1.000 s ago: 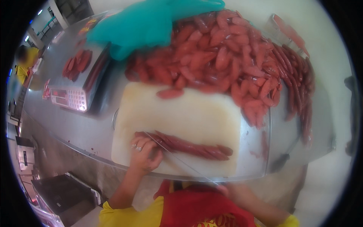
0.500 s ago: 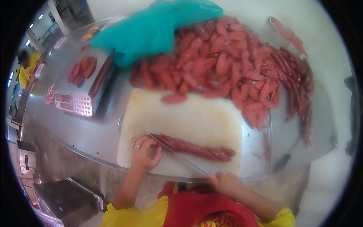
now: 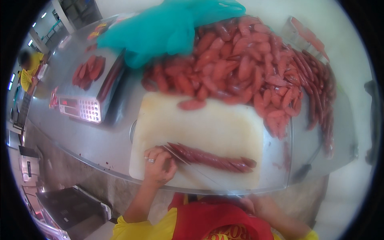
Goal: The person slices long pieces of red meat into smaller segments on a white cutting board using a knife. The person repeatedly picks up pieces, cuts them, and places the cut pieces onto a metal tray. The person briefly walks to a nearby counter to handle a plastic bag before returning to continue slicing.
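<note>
A row of dark red sausages (image 3: 212, 158), cut at a slant, lies across the near part of the white cutting board (image 3: 200, 124). At its left end my left hand (image 3: 160, 166), a ring on one finger, curls its fingers closed on the sausage end. My right hand (image 3: 249, 203) is near the board's front edge, closed around a knife's handle. The long thin knife blade (image 3: 208, 176), smeared by motion, runs up and left from it to the sausage end beside my left fingers.
Behind the board rises a big heap of slant-cut sausage pieces (image 3: 240, 60), with whole sausages (image 3: 316, 88) at its right. A green plastic bag (image 3: 160, 36) lies at the back. Left stands a scale (image 3: 80, 108) bearing pieces. Another person (image 3: 30, 72) works far left.
My right hand has drawn the knife back toward my body and to the right. My left hand stays at the sausage end. The whole view has shifted slightly.
</note>
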The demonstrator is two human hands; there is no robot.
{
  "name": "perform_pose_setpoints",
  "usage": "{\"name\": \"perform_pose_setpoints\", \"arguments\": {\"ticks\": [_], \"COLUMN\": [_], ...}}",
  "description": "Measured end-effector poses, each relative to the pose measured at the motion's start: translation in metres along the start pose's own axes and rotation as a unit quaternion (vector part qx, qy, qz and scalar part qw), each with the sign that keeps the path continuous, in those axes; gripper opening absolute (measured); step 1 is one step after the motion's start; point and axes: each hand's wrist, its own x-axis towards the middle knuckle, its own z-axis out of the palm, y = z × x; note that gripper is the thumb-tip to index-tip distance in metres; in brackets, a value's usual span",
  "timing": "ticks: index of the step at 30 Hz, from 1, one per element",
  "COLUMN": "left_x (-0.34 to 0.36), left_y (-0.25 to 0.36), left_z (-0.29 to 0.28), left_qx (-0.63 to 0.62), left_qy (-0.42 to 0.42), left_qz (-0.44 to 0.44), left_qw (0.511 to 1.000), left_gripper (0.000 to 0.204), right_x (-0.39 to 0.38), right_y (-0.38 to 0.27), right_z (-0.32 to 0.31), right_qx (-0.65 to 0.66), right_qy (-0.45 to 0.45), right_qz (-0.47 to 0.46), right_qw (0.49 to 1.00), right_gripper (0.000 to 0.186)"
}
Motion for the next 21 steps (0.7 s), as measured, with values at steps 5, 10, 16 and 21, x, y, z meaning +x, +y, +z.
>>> {"name": "perform_pose_setpoints", "arguments": {"ticks": [5, 10, 16, 21], "left_x": [0.002, 0.001, 0.000, -0.003], "left_y": [-0.001, -0.001, 0.005, 0.019], "left_z": [0.001, 0.002, 0.002, 0.011], "left_qx": [-0.002, -0.013, 0.027, 0.019], "left_qy": [0.006, 0.001, 0.003, 0.083], "left_qz": [-0.002, -0.025, 0.008, -0.106], "left_qw": [1.000, 1.000, 1.000, 0.991], "left_gripper": [0.033, 0.029, 0.025, 0.021], "right_x": [0.000, 0.060, 0.124, 0.082], "right_y": [-0.011, -0.035, -0.059, 0.000], "right_z": [0.000, 0.023, 0.052, 0.017], "right_qx": [-0.069, -0.036, 0.061, 0.061], "right_qy": [0.028, 0.042, 0.048, -0.056], "right_qz": [-0.026, -0.135, -0.143, -0.060], "right_qw": [0.997, 0.989, 0.987, 0.995], "right_gripper": [0.055, 0.052, 0.066, 0.076]}}
